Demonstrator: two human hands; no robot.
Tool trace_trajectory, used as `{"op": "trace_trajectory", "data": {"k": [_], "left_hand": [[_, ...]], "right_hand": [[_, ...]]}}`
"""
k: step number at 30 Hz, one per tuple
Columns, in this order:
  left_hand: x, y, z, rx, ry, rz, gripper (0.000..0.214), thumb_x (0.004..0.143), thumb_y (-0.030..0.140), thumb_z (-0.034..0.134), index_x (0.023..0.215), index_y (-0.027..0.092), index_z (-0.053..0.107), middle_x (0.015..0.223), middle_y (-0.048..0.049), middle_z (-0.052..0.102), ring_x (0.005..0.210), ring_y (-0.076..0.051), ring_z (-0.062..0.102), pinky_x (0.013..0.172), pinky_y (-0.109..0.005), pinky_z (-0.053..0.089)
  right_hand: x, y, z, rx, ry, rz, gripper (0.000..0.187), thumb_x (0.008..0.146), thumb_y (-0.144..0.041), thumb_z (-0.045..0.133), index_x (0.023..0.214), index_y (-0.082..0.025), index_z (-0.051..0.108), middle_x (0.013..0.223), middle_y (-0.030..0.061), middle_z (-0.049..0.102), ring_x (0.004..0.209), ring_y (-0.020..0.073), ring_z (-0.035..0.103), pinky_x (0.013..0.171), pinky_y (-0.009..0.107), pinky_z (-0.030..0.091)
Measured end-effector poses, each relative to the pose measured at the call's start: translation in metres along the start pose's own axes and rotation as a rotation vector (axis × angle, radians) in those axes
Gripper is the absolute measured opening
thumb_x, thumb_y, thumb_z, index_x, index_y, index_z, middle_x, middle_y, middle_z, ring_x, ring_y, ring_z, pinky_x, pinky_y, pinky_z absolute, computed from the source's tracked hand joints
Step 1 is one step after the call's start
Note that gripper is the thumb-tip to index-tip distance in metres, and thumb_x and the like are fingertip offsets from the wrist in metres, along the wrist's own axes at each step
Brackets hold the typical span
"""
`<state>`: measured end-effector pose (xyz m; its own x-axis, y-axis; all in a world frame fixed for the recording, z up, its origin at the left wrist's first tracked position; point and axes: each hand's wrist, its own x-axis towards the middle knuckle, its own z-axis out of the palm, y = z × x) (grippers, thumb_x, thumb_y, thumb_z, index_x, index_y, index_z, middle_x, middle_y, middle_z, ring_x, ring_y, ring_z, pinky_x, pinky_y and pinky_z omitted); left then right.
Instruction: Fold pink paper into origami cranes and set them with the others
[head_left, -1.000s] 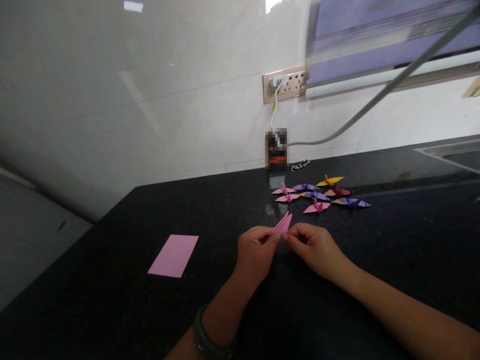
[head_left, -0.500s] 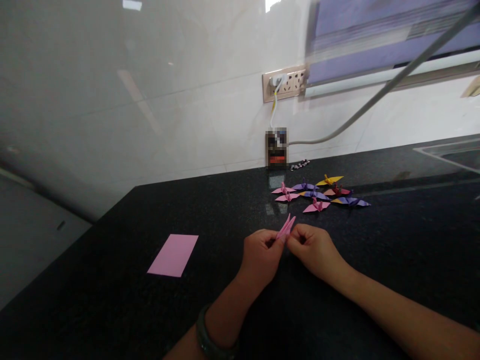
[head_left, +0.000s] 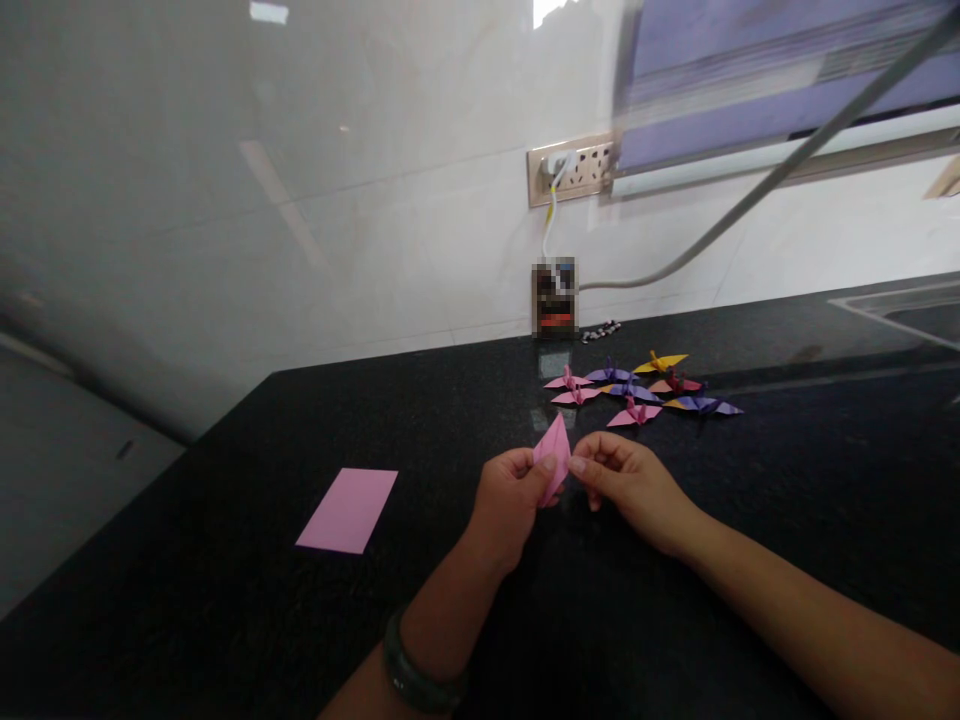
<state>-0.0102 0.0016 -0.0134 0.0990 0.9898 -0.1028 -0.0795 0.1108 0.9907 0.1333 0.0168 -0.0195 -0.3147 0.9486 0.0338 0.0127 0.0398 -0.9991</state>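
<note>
My left hand (head_left: 510, 500) holds a folded piece of pink origami paper (head_left: 555, 450), its thumb flat across the front and its fingers behind. The paper is a narrow diamond with its point upward and a crease down the middle. At its right edge, the thumb and forefinger of my right hand (head_left: 637, 490) pinch the side corner, while the other fingers curl loosely. Behind the hands several folded paper cranes (head_left: 634, 412) in pink, purple, yellow and red sit close together. To the left lies a flat pink paper sheet (head_left: 349, 510).
The black countertop (head_left: 225, 600) meets a pale tiled wall. A pixelated box (head_left: 555, 298) stands against the wall, with a beaded string (head_left: 601, 331) beside it. A white cable runs up to a wall socket (head_left: 570, 170). A grey hose (head_left: 750, 200) slants across the right.
The folded pink paper has turned from edge-on, with two points spread, to showing its broad diamond face. My right hand's fingers have loosened from a tighter curl. The cranes and flat sheet stay put.
</note>
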Motion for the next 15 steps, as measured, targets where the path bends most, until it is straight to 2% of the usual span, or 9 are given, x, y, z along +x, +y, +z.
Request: {"op": "trace_trajectory", "data": {"k": [6, 10, 15], "left_hand": [[-0.0016, 0.002, 0.0001, 0.129, 0.007, 0.044, 0.028, 0.071, 0.039, 0.05, 0.064, 0.012, 0.056, 0.055, 0.0001, 0.051, 0.048, -0.008, 0.044, 0.047, -0.019, 0.035], [-0.0026, 0.0017, -0.0003, 0.265, 0.035, 0.113, 0.029, 0.071, 0.04, 0.049, 0.06, 0.014, 0.055, 0.052, 0.0016, 0.048, 0.047, -0.008, 0.04, 0.044, -0.02, 0.031], [-0.0021, -0.0007, -0.0016, 0.385, 0.009, 0.172, 0.029, 0.073, 0.039, 0.045, 0.063, 0.014, 0.056, 0.054, 0.0012, 0.048, 0.05, -0.01, 0.041, 0.046, -0.02, 0.031]], "right_hand": [[-0.0011, -0.0001, 0.002, 0.017, -0.06, 0.025, 0.025, 0.073, -0.039, 0.052, 0.076, -0.015, 0.051, 0.057, -0.004, 0.046, 0.043, 0.0057, 0.04, 0.042, 0.019, 0.035], [-0.0012, 0.0019, 0.0033, 0.008, -0.048, 0.008, 0.026, 0.073, -0.041, 0.051, 0.068, -0.015, 0.049, 0.055, -0.0048, 0.044, 0.042, 0.0054, 0.04, 0.041, 0.019, 0.035], [0.0001, 0.0031, 0.0028, -0.029, -0.017, 0.003, 0.027, 0.072, -0.041, 0.051, 0.065, -0.016, 0.046, 0.053, -0.0055, 0.042, 0.041, 0.0055, 0.039, 0.04, 0.019, 0.033]]}}
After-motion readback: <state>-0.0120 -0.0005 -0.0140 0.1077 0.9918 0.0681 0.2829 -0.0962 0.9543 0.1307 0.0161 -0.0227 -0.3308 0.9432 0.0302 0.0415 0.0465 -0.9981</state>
